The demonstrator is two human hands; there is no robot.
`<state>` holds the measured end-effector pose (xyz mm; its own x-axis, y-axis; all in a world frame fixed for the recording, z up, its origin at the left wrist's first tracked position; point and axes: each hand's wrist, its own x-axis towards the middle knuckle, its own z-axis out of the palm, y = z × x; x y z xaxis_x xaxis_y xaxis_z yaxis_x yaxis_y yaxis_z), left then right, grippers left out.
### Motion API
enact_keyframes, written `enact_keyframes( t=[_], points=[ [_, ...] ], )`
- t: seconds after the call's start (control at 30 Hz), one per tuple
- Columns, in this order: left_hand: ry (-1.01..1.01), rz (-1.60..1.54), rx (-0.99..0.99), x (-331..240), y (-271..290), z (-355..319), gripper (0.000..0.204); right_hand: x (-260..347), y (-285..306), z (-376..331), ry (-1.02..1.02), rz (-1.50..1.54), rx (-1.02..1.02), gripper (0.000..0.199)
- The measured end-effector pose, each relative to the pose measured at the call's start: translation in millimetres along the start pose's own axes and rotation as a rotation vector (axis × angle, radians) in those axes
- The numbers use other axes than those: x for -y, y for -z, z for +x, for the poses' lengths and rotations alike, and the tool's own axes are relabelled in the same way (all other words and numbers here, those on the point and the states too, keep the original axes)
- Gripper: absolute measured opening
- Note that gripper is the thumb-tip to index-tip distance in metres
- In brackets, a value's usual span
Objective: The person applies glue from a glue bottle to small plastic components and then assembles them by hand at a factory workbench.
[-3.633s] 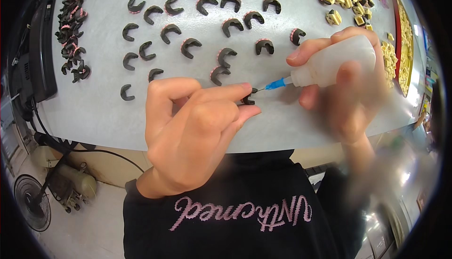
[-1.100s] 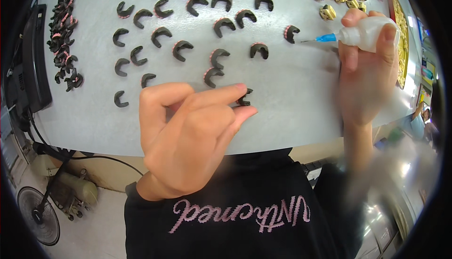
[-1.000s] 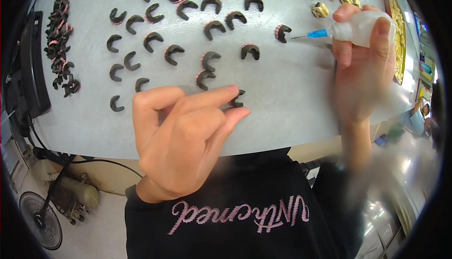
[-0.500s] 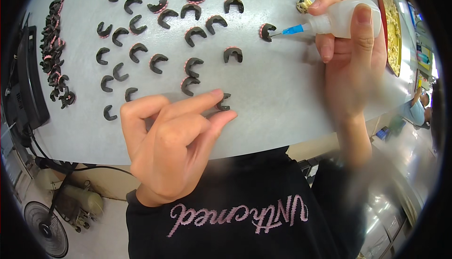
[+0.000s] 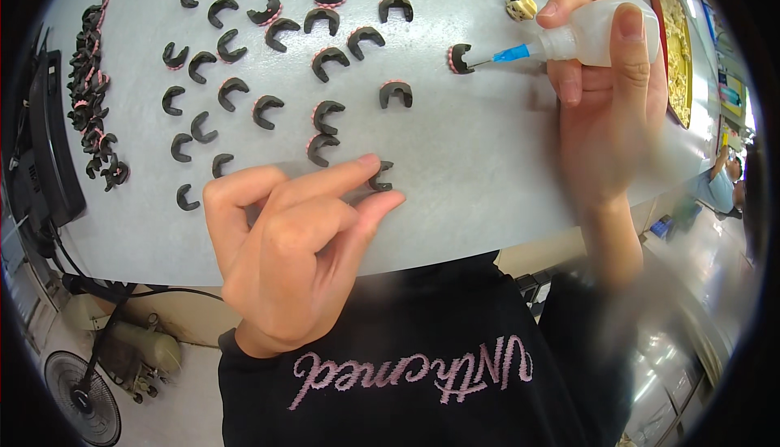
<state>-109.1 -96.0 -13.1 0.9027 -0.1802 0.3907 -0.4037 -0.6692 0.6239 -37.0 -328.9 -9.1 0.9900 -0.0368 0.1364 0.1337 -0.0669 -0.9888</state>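
My left hand (image 5: 288,240) is closed in a pinch, thumb and fingertip on either side of a small black U-shaped piece (image 5: 383,180) on the table. My right hand (image 5: 605,101) grips a translucent white squeeze bottle (image 5: 597,32), tilted sideways. Its blue needle tip (image 5: 512,53) points left, and the thin needle reaches a black U-shaped piece with a pink beaded edge (image 5: 461,58). Whether the needle touches that piece is hard to tell. Further black U-shaped pieces (image 5: 331,63) lie spread out left of the bottle, some with pink beaded edges.
Black and pink pieces (image 5: 89,81) stand in a dense row at the left, beside a black device (image 5: 55,134). Cream and black parts (image 5: 520,6) are heaped at the far right, near a red-edged yellow tray (image 5: 678,49). A fan (image 5: 81,398) stands below the table, lower left.
The whole table scene has shifted slightly left in the picture. Both hands keep their grips and nearly the same positions, and the needle stays by the same piece.
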Motion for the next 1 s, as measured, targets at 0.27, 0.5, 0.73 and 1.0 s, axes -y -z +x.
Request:
enact_keyframes(
  t=[0.27, 0.5, 0.73, 1.0],
  points=[
    [0.013, 0.004, 0.011, -0.2, 0.0, -0.9, 0.048, -4.4, 2.2, 0.3, 0.016, 0.014, -0.036, 0.036],
    [0.013, -0.001, 0.012, 0.0, 0.7, -0.8, 0.048, -2.7, 2.8, 0.3, 0.018, -0.020, -0.002, 0.037],
    [0.005, 0.000, 0.013, 0.7, 0.5, -0.8, 0.048, -2.3, 2.2, -0.1, 0.027, -0.055, 0.008, 0.037],
    [0.006, 0.007, 0.015, -0.1, 0.4, -0.8, 0.048, -5.0, 1.0, 0.8, 0.052, -0.048, -0.006, 0.037]
  ],
)
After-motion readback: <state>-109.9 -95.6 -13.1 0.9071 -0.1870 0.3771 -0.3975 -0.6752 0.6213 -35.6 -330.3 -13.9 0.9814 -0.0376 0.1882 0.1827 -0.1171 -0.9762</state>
